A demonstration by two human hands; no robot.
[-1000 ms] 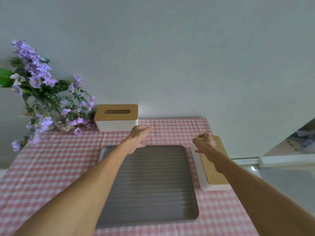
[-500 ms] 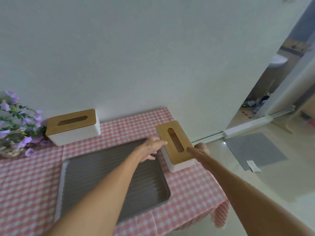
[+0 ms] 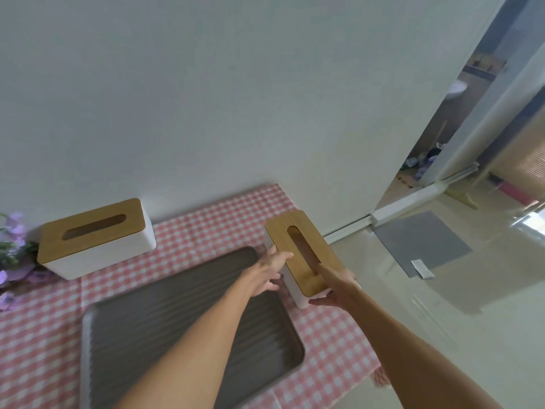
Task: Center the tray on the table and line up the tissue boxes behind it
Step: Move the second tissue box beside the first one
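The grey ribbed tray [image 3: 182, 314] lies flat on the bench [image 3: 333, 343], which is covered by a pink-and-white checked cloth; the tray's right rim sits close to the bench's right edge. Just beside the tray's far right corner is a white tissue box with a slotted wooden lid [image 3: 303, 255], lying lengthwise from front to back. Both hands grasp this box: the left hand [image 3: 269, 271] presses against its left side, fingers spread along the wall, while the right hand [image 3: 336, 290] cups its near end, with one finger lying across the lid. A second tissue box [image 3: 94, 237] of the same kind stands well apart at the far left, against the white wall [image 3: 236, 98], beside purple flowers [image 3: 11, 261] at the picture's left edge.
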